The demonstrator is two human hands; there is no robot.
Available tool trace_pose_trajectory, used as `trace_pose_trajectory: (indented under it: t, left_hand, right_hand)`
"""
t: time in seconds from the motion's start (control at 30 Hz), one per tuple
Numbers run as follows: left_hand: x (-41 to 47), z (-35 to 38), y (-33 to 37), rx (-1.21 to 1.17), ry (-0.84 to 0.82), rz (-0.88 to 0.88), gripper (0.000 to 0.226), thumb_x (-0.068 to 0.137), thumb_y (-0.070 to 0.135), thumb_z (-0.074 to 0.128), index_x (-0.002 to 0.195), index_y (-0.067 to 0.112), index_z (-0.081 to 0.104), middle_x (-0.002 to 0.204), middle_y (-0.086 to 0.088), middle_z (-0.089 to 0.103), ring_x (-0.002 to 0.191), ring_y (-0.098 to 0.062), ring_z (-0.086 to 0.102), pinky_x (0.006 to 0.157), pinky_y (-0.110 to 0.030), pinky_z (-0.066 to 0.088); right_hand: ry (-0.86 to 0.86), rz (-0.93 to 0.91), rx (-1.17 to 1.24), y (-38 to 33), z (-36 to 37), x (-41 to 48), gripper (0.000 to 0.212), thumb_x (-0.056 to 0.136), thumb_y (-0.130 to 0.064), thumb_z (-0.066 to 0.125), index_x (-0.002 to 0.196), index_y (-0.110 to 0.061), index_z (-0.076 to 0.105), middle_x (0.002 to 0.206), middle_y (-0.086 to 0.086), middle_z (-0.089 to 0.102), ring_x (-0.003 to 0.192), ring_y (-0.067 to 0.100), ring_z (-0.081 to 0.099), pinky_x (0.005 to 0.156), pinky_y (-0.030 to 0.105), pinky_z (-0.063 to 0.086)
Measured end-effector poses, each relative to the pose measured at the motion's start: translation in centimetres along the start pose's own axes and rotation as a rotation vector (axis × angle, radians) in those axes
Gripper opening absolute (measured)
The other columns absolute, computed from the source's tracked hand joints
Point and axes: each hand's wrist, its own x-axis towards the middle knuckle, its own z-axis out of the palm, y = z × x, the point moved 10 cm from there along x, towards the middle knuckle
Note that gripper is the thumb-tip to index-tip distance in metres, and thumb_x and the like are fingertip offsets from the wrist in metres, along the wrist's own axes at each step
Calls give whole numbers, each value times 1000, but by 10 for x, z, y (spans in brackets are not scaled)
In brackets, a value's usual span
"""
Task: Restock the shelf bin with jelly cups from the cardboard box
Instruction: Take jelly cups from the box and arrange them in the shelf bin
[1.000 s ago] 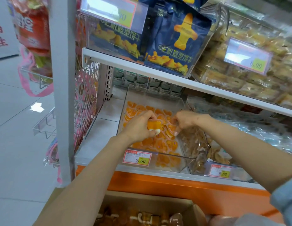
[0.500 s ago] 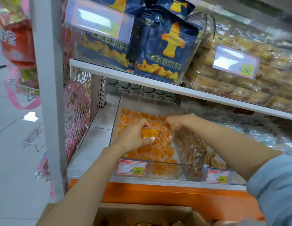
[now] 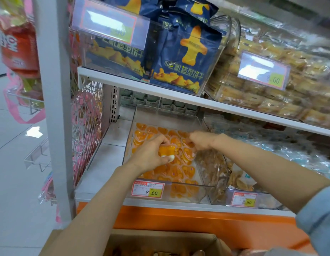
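The left grip pinches one orange jelly cup directly above the middle of the clear shelf bin, so it likely only needs lowering. The right grip, just beside, is curled and blurred; I cannot tell its hold.

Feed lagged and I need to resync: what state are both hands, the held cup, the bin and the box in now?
left hand: grips one jelly cup over the shelf bin
right hand: fingers curled down among binned cups, grip unclear
jelly cup: orange, not yet placed
shelf bin: partly filled, back floor bare
cardboard box: open, contents blurred
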Motion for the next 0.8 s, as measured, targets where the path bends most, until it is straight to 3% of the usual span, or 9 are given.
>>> trace_pose_trajectory:
  t: [0.1, 0.17, 0.23, 0.33, 0.4, 0.47, 0.57, 0.63, 0.8]
  left_hand:
    - [-1, -1, 5, -14, 9, 31, 29, 79, 28, 72, 96, 25, 49, 103, 9, 50, 98, -12, 49, 80, -26, 44]
    - [-2, -3, 10, -20, 24, 58, 28, 78, 28, 73, 95, 27, 50, 103, 10, 49, 98, -10, 49, 80, -24, 41]
    - [-2, -6, 14, -14, 40, 74, 30, 77, 27, 74, 95, 31, 50, 105, 10, 49, 100, -10, 50, 82, -25, 42]
    - [-2, -6, 19, -46, 59, 96, 32, 76, 21, 75, 96, 31, 53, 104, 9, 45, 98, -10, 49, 82, -18, 42]
    - [-3, -6, 22, -73, 74, 118, 33, 75, 17, 76, 95, 31, 54, 102, 8, 42, 97, -7, 46, 77, -3, 35]
    - [-4, -4, 22, -88, 85, 116, 37, 74, 15, 77, 95, 33, 53, 105, 8, 39, 100, -6, 45, 76, 1, 35]
    - [-3, -7, 13, -153, 142, 19, 52, 71, 13, 79, 103, 35, 44, 113, 5, 37, 97, -9, 51, 75, -10, 46]
    - [-3, -10, 3, -287, 171, -78, 62, 69, 10, 81, 110, 28, 38, 110, 5, 44, 88, -6, 54, 70, -13, 49]
    - [0, -6, 2, -320, 121, -90, 54, 70, 6, 79, 114, 13, 48, 99, 1, 58, 83, -3, 55, 68, -10, 48]
  right_hand:
    - [115, -44, 171, -9, -21, -13, 43, 86, -23, 67, 127, -14, 58, 124, 2, 57, 110, 20, 56, 96, 31, 44]
    - [181, -74, 576, -15, -39, -31, 41, 86, -19, 67, 126, -18, 58, 116, -6, 60, 108, 13, 59, 98, 25, 44]
    - [81, -184, 982, -32, -41, -52, 39, 88, -17, 65, 126, -19, 58, 117, -5, 63, 107, 13, 62, 95, 27, 49]
    - [-100, -300, 1308, -54, -30, -72, 44, 86, -16, 62, 129, -11, 54, 124, 5, 62, 109, 22, 62, 86, 30, 54]
    - [-69, -288, 1397, -57, -26, -74, 42, 82, -12, 63, 123, -6, 57, 116, 6, 64, 104, 21, 63, 86, 32, 55]
    - [19, -264, 1433, -55, -25, -72, 33, 82, -6, 64, 115, -5, 61, 112, 7, 65, 99, 17, 63, 87, 31, 54]
    - [82, -233, 1486, -49, -21, -71, 29, 83, 1, 64, 111, -7, 61, 113, 11, 64, 97, 17, 63, 92, 33, 52]
    - [89, -240, 1526, -49, -23, -72, 34, 82, 5, 64, 113, -8, 59, 110, 11, 63, 94, 14, 63, 85, 25, 54]
    - [105, -279, 1428, -51, -28, -78, 63, 69, -6, 74, 127, -16, 50, 113, 4, 59, 98, 17, 61, 82, 20, 52]
